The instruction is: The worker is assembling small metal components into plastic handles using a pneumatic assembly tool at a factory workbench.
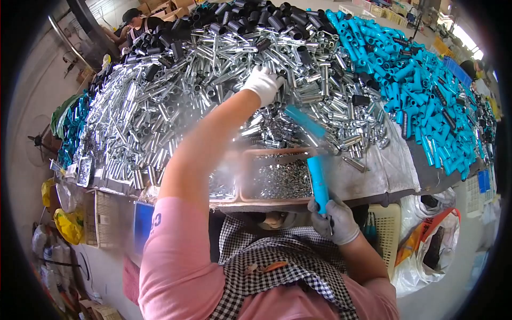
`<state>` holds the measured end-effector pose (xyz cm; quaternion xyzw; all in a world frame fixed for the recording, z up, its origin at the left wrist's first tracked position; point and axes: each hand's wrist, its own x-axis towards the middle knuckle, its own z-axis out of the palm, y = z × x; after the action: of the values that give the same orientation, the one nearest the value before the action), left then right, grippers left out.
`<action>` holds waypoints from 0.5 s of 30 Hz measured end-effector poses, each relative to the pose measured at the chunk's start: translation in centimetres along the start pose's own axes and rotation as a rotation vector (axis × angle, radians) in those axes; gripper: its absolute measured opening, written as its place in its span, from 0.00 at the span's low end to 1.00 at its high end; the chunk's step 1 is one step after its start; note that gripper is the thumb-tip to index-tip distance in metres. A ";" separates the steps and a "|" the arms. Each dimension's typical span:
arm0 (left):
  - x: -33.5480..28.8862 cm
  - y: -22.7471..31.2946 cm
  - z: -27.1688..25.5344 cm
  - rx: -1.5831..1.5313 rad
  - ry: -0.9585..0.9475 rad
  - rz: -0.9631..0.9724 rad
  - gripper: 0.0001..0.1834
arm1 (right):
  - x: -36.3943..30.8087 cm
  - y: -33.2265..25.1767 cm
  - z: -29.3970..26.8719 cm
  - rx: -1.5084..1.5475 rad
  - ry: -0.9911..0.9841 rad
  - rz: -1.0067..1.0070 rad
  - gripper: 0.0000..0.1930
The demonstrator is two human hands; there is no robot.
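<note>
My left hand [262, 86], in a white glove, reaches over a heap of shiny metal tubes [213, 66]. Its fingers curl down among the pieces, and whatever they hold is hidden. Low on the right, at the table's front edge, my right hand [337, 220] wears a grey-white glove and is closed around a turquoise tube [318, 184], which points up and slightly left. A thin dark metal part [331, 226] shows by its fingers. Between the hands, a blurred blue tube-like shape [305, 121] lies over the metal pieces.
A shallow tray [274, 198] of small metal parts stands at the table's front edge. Black sleeves [250, 16] are piled at the back, turquoise tubes [410, 80] at the right. Beige crates [386, 229] and a white sack [426, 266] stand below. Another person [140, 24] is at far left.
</note>
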<state>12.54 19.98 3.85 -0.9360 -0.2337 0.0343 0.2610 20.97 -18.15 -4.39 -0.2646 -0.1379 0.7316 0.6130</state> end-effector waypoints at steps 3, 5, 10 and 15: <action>-1.2 -0.3 -0.7 -0.136 0.072 -0.074 0.17 | -0.8 0.5 -0.3 0.084 -0.058 0.012 0.38; -3.5 0.3 0.2 -0.238 0.314 -0.212 0.18 | -1.0 1.1 -0.4 0.152 -0.163 0.068 0.37; -6.7 1.1 1.9 -0.316 0.210 -0.157 0.26 | 0.1 2.7 0.7 0.159 -0.193 0.101 0.32; -5.0 2.3 0.2 -0.578 0.127 -0.241 0.32 | -0.3 3.6 1.1 0.141 -0.193 0.118 0.32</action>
<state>9.05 16.10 2.20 -0.9372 -0.3264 -0.1231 0.0005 17.44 -19.06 -5.35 -0.1567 -0.1286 0.7964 0.5698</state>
